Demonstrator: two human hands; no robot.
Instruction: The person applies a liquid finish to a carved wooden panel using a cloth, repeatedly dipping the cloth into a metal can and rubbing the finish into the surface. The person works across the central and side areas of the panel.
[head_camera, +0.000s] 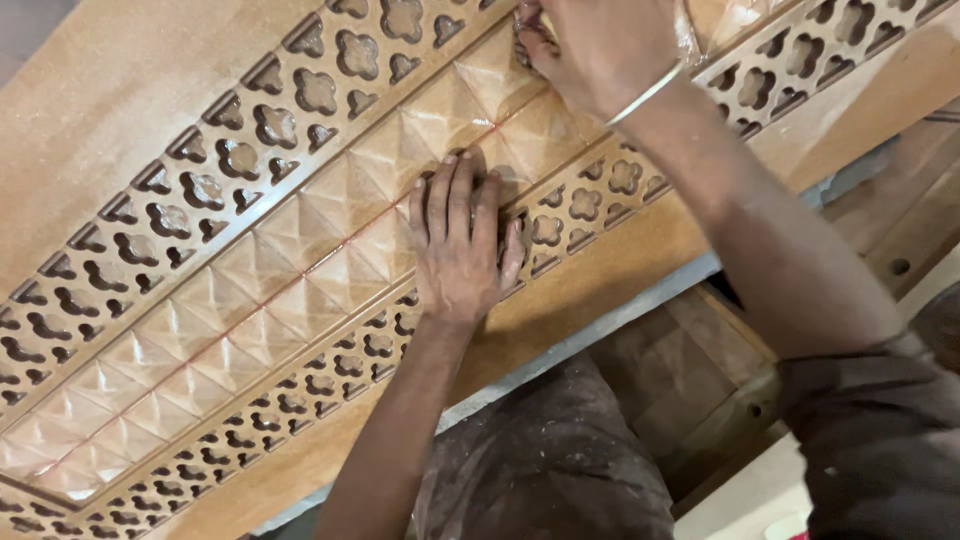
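The carved door panel (150, 120) is wood, light tan and matt, its flat border smooth with a fine, even grain. The central strip of raised pyramids (300, 260) looks sanded and faintly dusty, with a soft sheen on the facets and a thin red line along the middle. The fretwork bands (300, 90) of clover cut-outs have slightly rough, pale edges. The left hand (462, 240) lies flat on the pyramids, the right hand (600, 45) wears a thin, shiny metal bangle (645, 95). Below, darker wooden pieces (680, 370) look raw and dull. The trousers (545, 470) are dark cloth, dusty and matt.
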